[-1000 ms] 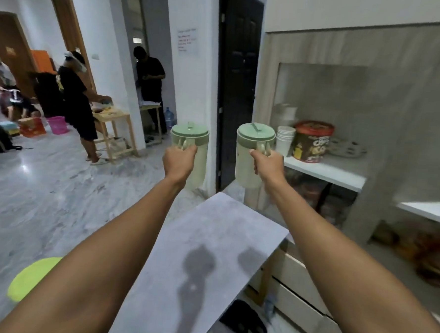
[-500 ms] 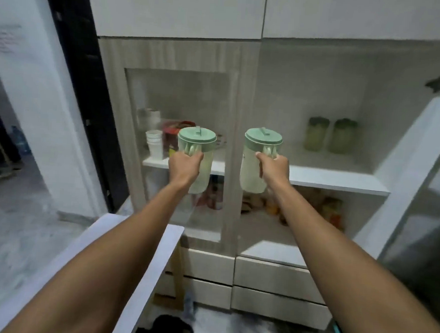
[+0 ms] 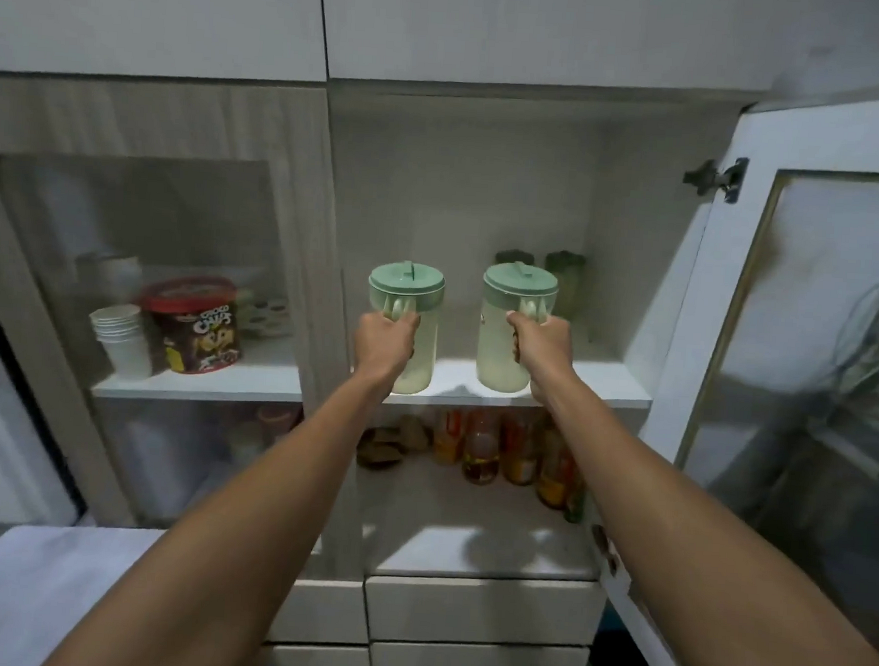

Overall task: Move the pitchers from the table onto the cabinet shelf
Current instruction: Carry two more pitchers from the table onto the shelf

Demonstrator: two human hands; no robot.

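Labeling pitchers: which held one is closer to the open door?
The pitcher in the right hand; the left hand holds the other pitcher.

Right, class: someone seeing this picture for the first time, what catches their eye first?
Two green-lidded pitchers, held by their handles: the left pitcher in the left hand, the right pitcher in the right hand, at the front of the white cabinet shelf. Next, the red chocolate cereal tub behind the glass door on the left.

Left of left hand, behind glass door: stack of white paper cups (image 3: 120, 336), chocolate cereal tub (image 3: 198, 326) with red lid just beside. Below both hands, lower shelf: sauce bottles (image 3: 502, 447). Right of right hand: open glass cabinet door (image 3: 806, 355), hinge (image 3: 714, 177) above.
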